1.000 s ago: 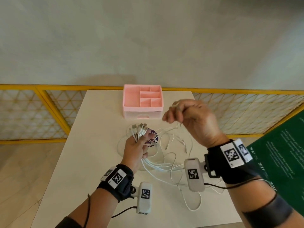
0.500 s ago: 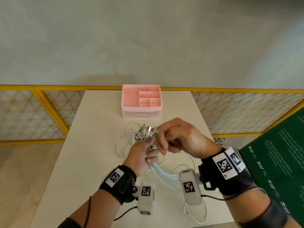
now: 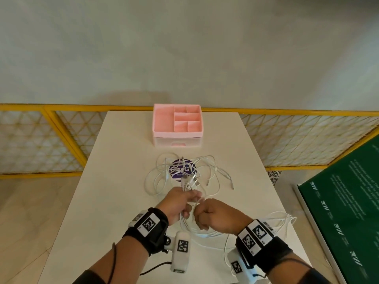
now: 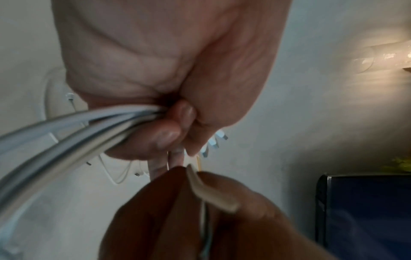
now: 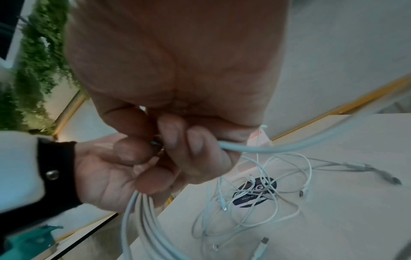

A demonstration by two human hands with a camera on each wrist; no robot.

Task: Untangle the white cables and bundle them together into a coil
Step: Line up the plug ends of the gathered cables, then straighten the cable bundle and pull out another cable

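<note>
Several white cables (image 3: 207, 177) lie tangled on the table (image 3: 114, 181), partly over a round purple sticker (image 3: 183, 170). My left hand (image 3: 180, 203) grips a bundle of them, their plug ends (image 3: 189, 182) fanning out beyond its fingers. In the left wrist view the bundled cables (image 4: 73, 130) run out of the fist of that left hand (image 4: 169, 123). My right hand (image 3: 213, 214) sits just right of the left, touching it, fingers curled round a single white cable (image 5: 266, 148). In the right wrist view, right hand (image 5: 184, 140) pinches that strand above the loops (image 5: 142, 219).
A pink compartment organizer (image 3: 177, 125) with a drawer stands at the table's far edge. Yellow lattice railing (image 3: 297, 138) runs behind the table. A dark green board (image 3: 346, 212) lies right of the table. Slack cable loops (image 3: 281, 220) trail near the right front edge.
Both hands have drawn back toward me and lowered. The right hand came down from near the organizer to meet the left, and the bundle moved with them.
</note>
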